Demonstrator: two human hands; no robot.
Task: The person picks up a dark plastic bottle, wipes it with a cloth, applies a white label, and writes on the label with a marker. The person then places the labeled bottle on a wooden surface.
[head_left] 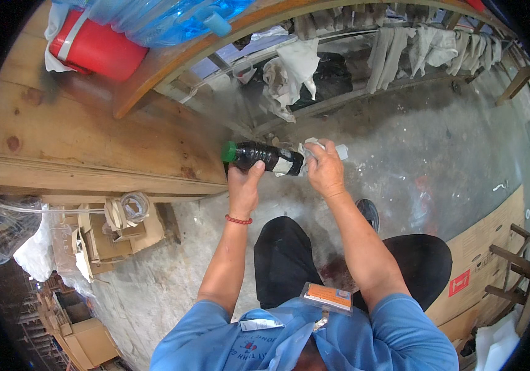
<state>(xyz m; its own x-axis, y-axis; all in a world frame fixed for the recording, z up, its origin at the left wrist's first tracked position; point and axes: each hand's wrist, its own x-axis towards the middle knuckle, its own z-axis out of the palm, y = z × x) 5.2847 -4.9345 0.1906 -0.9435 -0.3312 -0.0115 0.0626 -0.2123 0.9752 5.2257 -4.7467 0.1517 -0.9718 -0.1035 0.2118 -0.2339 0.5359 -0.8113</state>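
Observation:
A dark plastic bottle [260, 151] with a green cap [229, 151] lies almost level in front of me, its cap to the left. My left hand [244, 183] is closed around it near the cap end, thumb on top. A whitish patch, perhaps a label, shows on its lower part. At the bottle's base, my right hand [325, 173] is closed on a crumpled white cloth or paper [341, 151]; which of the two I cannot tell. The cloth or paper lies against the base end, and the right fingers are partly hidden by it.
To the left stands a wooden bench [92, 145] with a red container [101, 49] and clear blue-tinted plastic bottles [166, 18] on it. Grey cloths [394, 55] hang from a rail at the back. Cardboard boxes [107, 241] sit lower left; flat cardboard [481, 260] lies right.

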